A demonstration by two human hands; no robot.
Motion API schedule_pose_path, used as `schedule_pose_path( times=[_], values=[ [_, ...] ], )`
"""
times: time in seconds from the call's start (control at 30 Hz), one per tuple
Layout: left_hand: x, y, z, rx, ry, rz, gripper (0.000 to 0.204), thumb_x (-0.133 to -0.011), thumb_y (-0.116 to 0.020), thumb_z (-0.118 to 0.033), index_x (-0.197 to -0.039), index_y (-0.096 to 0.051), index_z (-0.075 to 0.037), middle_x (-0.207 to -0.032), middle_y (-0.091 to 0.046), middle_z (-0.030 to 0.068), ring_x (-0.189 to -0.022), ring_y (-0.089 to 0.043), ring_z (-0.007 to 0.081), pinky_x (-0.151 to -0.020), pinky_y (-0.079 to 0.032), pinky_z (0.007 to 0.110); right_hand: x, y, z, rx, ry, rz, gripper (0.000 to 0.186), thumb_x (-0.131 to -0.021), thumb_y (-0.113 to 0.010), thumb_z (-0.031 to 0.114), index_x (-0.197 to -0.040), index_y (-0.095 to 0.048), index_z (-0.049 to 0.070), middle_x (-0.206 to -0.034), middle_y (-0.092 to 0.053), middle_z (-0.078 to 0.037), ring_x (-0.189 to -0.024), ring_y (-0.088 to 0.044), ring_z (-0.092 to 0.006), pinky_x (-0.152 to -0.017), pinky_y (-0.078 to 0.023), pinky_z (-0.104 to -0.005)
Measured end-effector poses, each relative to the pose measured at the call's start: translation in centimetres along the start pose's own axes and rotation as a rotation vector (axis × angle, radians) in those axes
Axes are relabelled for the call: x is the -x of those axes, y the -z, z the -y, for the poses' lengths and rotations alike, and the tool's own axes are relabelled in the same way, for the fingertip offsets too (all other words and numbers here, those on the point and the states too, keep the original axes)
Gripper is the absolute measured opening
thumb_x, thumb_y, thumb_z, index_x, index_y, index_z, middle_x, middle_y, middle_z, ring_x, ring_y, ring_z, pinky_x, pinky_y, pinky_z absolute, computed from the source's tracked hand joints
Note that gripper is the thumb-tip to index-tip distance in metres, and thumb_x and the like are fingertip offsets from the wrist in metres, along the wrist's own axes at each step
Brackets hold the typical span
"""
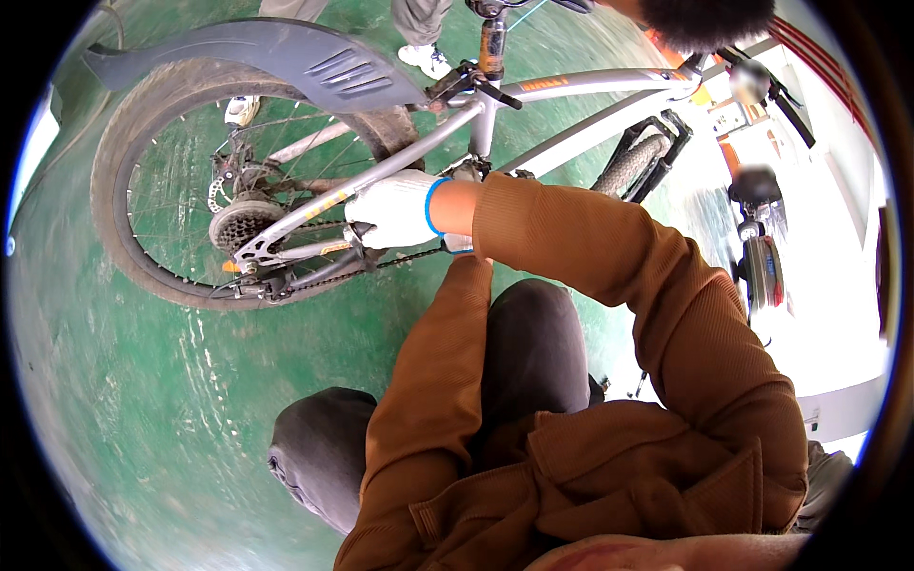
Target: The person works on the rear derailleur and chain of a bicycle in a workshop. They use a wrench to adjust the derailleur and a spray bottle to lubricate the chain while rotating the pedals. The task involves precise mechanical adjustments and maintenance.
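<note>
My right hand, in a white work glove with a blue cuff, reaches across to the grey bicycle. Its fingers curl in near the lower rear frame tube, between the rear wheel and the crank area; what they hold is hidden. A dark metal piece shows at the glove's lower left edge. Beneath my right wrist, only a bit of my left hand shows at its blue cuff; its fingers are covered. The chain runs just below both hands, back to the rear sprockets.
A long dark mudguard arches over the rear wheel. Another person's shoe stands behind the bicycle, and a dark-haired head leans in at the top right. The front wheel is turned. My knees are bent close over the green floor.
</note>
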State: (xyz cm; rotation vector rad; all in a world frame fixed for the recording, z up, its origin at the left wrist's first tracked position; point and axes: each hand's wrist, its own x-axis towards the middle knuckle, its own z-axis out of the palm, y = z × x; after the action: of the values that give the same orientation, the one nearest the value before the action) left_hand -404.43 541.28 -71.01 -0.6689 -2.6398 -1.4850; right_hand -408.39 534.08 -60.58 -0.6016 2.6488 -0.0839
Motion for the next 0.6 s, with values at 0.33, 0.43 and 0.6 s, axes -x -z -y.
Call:
schedule_pose_path(
  times=[0.33, 0.43, 0.6],
  values=[
    [0.3, 0.7, 0.6, 0.013, 0.01, -0.016, 0.022, -0.097, -0.061, -0.028, -0.091, -0.07, -0.009, -0.088, -0.07, 0.0179, -0.081, -0.071, 0.0384, -0.073, -0.057, 0.052, 0.0, 0.3, 0.6, -0.195, 0.136, -0.031, 0.036, -0.091, -0.069, 0.027, -0.124, -0.067, 0.012, -0.104, -0.07, -0.013, -0.097, -0.068, -0.0318, -0.088, -0.053, -0.044],
    [0.7, 1.1, 0.7, 0.025, 0.027, -0.016, 0.022, -0.097, -0.061, -0.029, -0.091, -0.07, -0.009, -0.089, -0.07, 0.0179, -0.082, -0.071, 0.0385, -0.074, -0.058, 0.052, 0.4, 1.4, 3.3, -0.265, 0.173, -0.004, 0.046, -0.089, -0.076, 0.027, -0.131, -0.066, 0.013, -0.097, -0.067, -0.009, -0.091, -0.065, -0.0256, -0.084, -0.053, -0.0399],
    [1.1, 1.5, 0.3, 0.043, 0.039, -0.021, 0.023, -0.098, -0.06, -0.03, -0.092, -0.07, -0.01, -0.09, -0.07, 0.018, -0.082, -0.072, 0.0386, -0.074, -0.058, 0.052, 0.8, 1.8, 4.9, -0.205, 0.116, -0.021, 0.035, -0.085, -0.076, 0.032, -0.11, -0.071, 0.008, -0.093, -0.067, -0.009, -0.087, -0.066, -0.028, -0.08, -0.053, -0.0417]
  ],
)
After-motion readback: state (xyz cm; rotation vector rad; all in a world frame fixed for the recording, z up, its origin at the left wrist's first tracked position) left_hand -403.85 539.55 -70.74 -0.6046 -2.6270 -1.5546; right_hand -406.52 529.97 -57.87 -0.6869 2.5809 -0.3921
